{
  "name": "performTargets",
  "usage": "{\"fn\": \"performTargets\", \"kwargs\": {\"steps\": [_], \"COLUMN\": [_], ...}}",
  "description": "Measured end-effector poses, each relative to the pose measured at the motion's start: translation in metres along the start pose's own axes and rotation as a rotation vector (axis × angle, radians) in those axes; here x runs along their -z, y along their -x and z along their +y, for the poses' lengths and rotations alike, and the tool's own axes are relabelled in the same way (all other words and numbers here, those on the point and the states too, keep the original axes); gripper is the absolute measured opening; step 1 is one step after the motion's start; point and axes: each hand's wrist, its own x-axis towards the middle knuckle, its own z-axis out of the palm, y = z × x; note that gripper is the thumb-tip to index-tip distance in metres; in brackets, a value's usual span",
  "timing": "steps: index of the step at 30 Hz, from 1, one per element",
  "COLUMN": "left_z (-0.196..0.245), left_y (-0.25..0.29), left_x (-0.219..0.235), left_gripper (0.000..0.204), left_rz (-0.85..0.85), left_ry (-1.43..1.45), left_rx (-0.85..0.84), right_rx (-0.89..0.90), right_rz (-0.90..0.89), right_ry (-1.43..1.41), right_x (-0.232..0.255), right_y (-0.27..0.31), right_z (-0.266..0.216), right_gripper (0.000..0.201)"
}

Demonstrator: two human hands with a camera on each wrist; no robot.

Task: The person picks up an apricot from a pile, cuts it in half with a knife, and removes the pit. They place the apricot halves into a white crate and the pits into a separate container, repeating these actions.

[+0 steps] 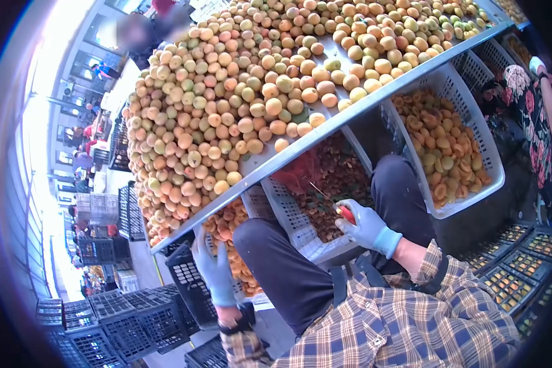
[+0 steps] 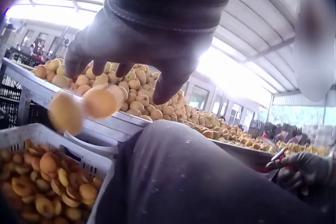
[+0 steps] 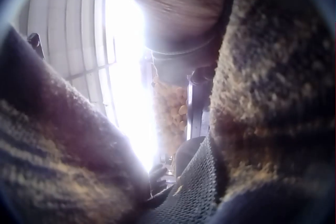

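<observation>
Low at the left, my gloved left hand [image 1: 214,270] hangs over a crate of halved apricots [image 1: 244,273], fingers spread downward. In the left wrist view two blurred apricot pieces [image 2: 101,102] are in mid-air below those fingers, above the white crate [image 2: 100,165]. Between my knees, my gloved right hand [image 1: 369,228] grips the red handle of a small knife [image 1: 346,213]; its thin blade points up and left. Beneath the blade stands a white crate [image 1: 283,214] with brown pits. The right wrist view shows mostly sleeve, and the knife is hidden there.
A large heap of whole apricots [image 1: 208,122] covers the metal-edged table [image 1: 264,173] in front. Right of my knee is another white crate [image 1: 498,178] of apricot halves. Black crates [image 1: 122,325] stack at the lower left; trays of fruit [image 1: 512,279] lie at the right.
</observation>
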Motion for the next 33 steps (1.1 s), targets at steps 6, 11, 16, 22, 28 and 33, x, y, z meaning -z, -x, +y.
{"fn": "performTargets", "kwargs": {"steps": [6,11,16,22,28,33], "left_z": [0.045,0.053,0.052,0.081,0.106,0.111], "left_y": [-0.137,-0.180,-0.167,-0.080,0.035,0.061], "left_x": [-0.108,-0.173,-0.170,-0.135,-0.114,-0.117], "left_gripper": [0.041,0.041,0.033,0.038,0.051,0.056], "left_rz": [-0.284,-0.572,-0.362,-0.415,-0.601,-0.576], "left_ry": [0.277,-0.289,-0.077,1.639,1.940,1.999], "left_rx": [-0.142,-0.163,-0.014,0.302,0.395,0.457], "right_rx": [0.021,0.063,-0.002,-0.015,0.076,0.146], "right_rz": [-0.017,-0.047,-0.075,-0.105,-0.121,-0.137], "right_ry": [-0.039,0.018,-0.036,-0.232,-0.469,-0.107], "right_x": [-0.009,-0.011,-0.016,-0.006,0.001,0.005], "right_y": [-0.007,-0.012,-0.014,-0.005,0.025,0.050], "right_z": [0.019,0.018,0.038,0.013,-0.008,-0.030], "right_gripper": [0.030,0.025,0.026,0.025,0.031,0.030]}}
